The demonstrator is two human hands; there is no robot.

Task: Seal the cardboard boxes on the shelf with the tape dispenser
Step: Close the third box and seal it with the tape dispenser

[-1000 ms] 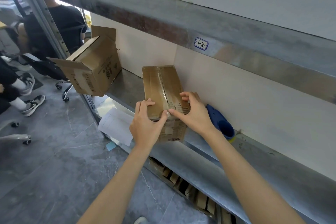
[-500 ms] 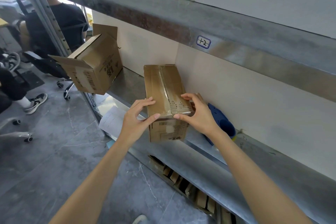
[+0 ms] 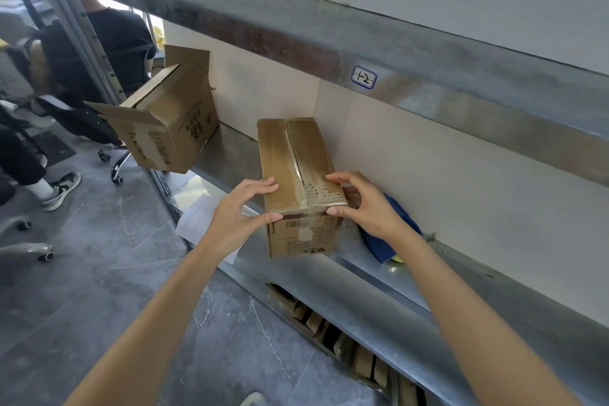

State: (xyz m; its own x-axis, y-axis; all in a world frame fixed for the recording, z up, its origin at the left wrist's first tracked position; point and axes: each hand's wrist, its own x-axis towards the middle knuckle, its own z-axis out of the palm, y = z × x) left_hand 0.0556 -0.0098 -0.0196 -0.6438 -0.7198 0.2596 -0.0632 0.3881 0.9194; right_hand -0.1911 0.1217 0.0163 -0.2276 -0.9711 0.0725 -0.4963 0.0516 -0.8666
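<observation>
Head camera: a closed cardboard box (image 3: 293, 155) stands on the metal shelf (image 3: 230, 148), its long right side close against the pale back panel and its short printed end facing the camera. Both top flaps are down. A strip of clear tape, wrinkled and shiny, runs along the middle seam and folds over the near edge. The near right part of the top is scuffed, with the ribbed inner layer showing. The front face carries a barcode and a small white sticker.

The left hand (image 3: 237, 211) is curved into an open C at the near left corner of the box. Its fingertips lie on the top and its thumb presses the front edge, so the corner is pinched between them. The right hand (image 3: 369, 204) mirrors it at the near right corner, with its fingers curled over the top right edge and its thumb on the front corner.

Just behind the right wrist lies a blue object (image 3: 379, 249) with a bit of yellow, probably the tape dispenser, though most of it is hidden.

Farther left, an open cardboard box (image 3: 171, 128) with raised flaps sits tilted at the shelf's end. A sheet of paper (image 3: 197, 217) lies below the left hand. A label reading "1-2" (image 3: 363, 77) is stuck on the beam above.
</observation>
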